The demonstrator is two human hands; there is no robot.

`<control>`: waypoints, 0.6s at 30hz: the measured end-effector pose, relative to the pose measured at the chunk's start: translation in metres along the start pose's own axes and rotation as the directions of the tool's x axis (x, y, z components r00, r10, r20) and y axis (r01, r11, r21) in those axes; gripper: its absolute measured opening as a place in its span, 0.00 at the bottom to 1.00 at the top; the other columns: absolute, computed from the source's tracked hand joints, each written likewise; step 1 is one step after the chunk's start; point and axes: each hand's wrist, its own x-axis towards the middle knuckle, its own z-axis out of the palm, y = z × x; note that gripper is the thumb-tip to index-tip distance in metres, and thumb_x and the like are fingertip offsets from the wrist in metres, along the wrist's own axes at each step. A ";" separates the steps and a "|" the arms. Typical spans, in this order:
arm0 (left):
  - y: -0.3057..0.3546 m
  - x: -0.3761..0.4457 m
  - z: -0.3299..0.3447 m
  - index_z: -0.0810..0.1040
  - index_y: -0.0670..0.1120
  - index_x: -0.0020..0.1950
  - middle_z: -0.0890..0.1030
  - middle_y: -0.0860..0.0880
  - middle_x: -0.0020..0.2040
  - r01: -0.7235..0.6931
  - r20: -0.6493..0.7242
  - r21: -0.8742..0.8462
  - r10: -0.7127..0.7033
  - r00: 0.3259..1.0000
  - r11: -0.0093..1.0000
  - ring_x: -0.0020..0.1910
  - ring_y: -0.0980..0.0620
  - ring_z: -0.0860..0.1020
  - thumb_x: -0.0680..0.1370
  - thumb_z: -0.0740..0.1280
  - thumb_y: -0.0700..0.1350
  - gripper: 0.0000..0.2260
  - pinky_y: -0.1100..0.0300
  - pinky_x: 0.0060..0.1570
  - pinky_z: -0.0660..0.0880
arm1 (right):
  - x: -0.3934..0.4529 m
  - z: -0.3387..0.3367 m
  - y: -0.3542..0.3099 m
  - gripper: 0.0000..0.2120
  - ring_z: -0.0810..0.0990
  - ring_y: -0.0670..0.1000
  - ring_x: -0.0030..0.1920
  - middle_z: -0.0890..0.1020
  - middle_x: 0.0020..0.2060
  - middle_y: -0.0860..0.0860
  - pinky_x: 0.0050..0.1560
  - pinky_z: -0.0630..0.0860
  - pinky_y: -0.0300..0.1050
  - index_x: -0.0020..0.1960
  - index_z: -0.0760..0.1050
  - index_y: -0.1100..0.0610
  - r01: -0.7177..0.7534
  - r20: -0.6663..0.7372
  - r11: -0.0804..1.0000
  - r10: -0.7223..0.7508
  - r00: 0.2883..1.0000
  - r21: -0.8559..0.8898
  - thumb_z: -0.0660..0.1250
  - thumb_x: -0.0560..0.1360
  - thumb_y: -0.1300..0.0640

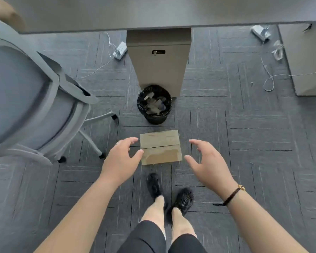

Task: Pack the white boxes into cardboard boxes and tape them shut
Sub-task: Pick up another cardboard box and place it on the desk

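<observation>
A small cardboard box lies on the grey carpet in front of my feet, its two top flaps closed with a dark seam between them. My left hand hovers at the box's left side, fingers spread and relaxed, thumb tip near the box's left edge; I cannot tell if it touches. My right hand is open to the right of the box, a gap away from it. Neither hand holds anything. No white boxes or tape are in view.
A black bin with a liner stands just beyond the box, before a beige desk pedestal. A grey office chair fills the left. Power strips and cables lie on the floor under the desk.
</observation>
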 end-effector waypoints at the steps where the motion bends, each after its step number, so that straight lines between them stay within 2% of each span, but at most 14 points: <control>1: -0.003 0.011 0.007 0.71 0.57 0.72 0.76 0.56 0.65 0.018 0.007 -0.011 -0.018 1.000 1.000 0.59 0.55 0.75 0.80 0.67 0.54 0.20 0.54 0.58 0.73 | 0.012 0.005 0.005 0.26 0.74 0.47 0.66 0.75 0.68 0.46 0.65 0.70 0.44 0.75 0.68 0.49 -0.003 0.011 1.000 0.003 1.000 -0.007 0.68 0.79 0.49; 9: -0.062 0.112 0.092 0.67 0.56 0.75 0.74 0.56 0.68 0.165 0.065 -0.039 -0.162 0.985 0.986 0.63 0.54 0.74 0.80 0.67 0.53 0.23 0.51 0.61 0.73 | 0.107 0.078 0.066 0.32 0.71 0.41 0.63 0.69 0.70 0.43 0.54 0.67 0.36 0.79 0.57 0.45 -0.075 0.035 0.997 0.075 0.997 -0.009 0.68 0.79 0.49; 11: -0.086 0.141 0.121 0.67 0.55 0.76 0.73 0.54 0.69 0.196 0.072 -0.023 -0.194 0.978 0.980 0.63 0.54 0.73 0.81 0.67 0.53 0.24 0.51 0.62 0.73 | 0.137 0.105 0.091 0.34 0.69 0.43 0.68 0.66 0.73 0.43 0.58 0.68 0.37 0.80 0.55 0.46 -0.086 0.047 0.996 0.087 0.995 -0.021 0.67 0.79 0.50; 14: -0.125 0.187 0.171 0.67 0.54 0.76 0.72 0.51 0.72 0.239 0.089 0.013 -0.239 0.967 0.971 0.65 0.52 0.74 0.80 0.66 0.54 0.24 0.51 0.62 0.74 | 0.189 0.156 0.137 0.35 0.67 0.48 0.73 0.63 0.76 0.47 0.65 0.70 0.44 0.81 0.53 0.48 -0.121 0.054 0.992 0.123 0.991 -0.031 0.67 0.80 0.51; 16: -0.154 0.219 0.208 0.67 0.54 0.76 0.72 0.50 0.72 0.256 0.095 0.035 -0.258 0.961 0.966 0.59 0.53 0.76 0.80 0.66 0.54 0.25 0.52 0.58 0.74 | 0.224 0.195 0.171 0.36 0.68 0.53 0.73 0.62 0.77 0.50 0.65 0.71 0.50 0.81 0.52 0.49 -0.158 0.088 0.986 0.162 0.983 -0.050 0.67 0.79 0.50; 18: -0.183 0.251 0.248 0.66 0.53 0.77 0.71 0.50 0.71 0.277 0.103 0.045 -0.280 0.954 0.960 0.45 0.59 0.76 0.81 0.66 0.52 0.25 0.55 0.51 0.72 | 0.257 0.235 0.206 0.37 0.70 0.55 0.72 0.61 0.77 0.51 0.63 0.73 0.53 0.81 0.51 0.49 -0.170 0.153 0.981 0.183 0.971 -0.093 0.67 0.79 0.49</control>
